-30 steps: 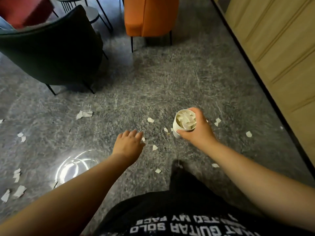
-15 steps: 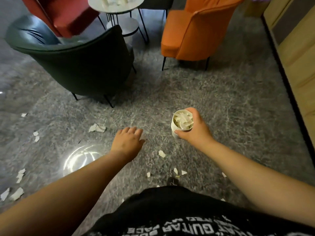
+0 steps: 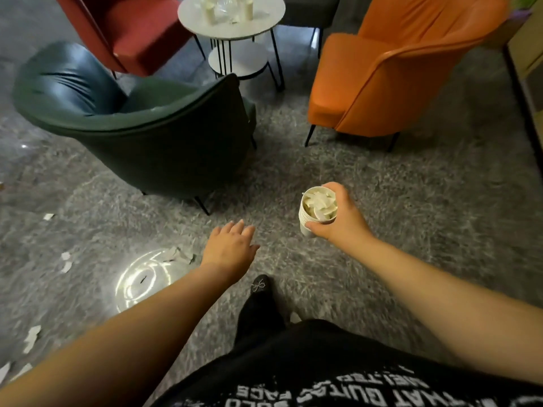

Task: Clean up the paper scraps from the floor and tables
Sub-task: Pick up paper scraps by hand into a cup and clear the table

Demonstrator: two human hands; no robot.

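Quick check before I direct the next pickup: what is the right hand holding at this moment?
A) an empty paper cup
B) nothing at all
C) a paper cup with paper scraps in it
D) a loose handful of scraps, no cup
C: the right hand grips the white paper cup by its side, and pale paper scraps show inside its open top; the left hand holds nothing.

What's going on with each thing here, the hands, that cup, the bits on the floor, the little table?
left hand: open, fingers spread, holding nothing.
right hand: gripping the paper cup.
paper cup: upright, held off the floor, nearly full of scraps.
paper scraps: several lying loose on the floor at left.
round table: standing, with small items on top, too blurred to name.
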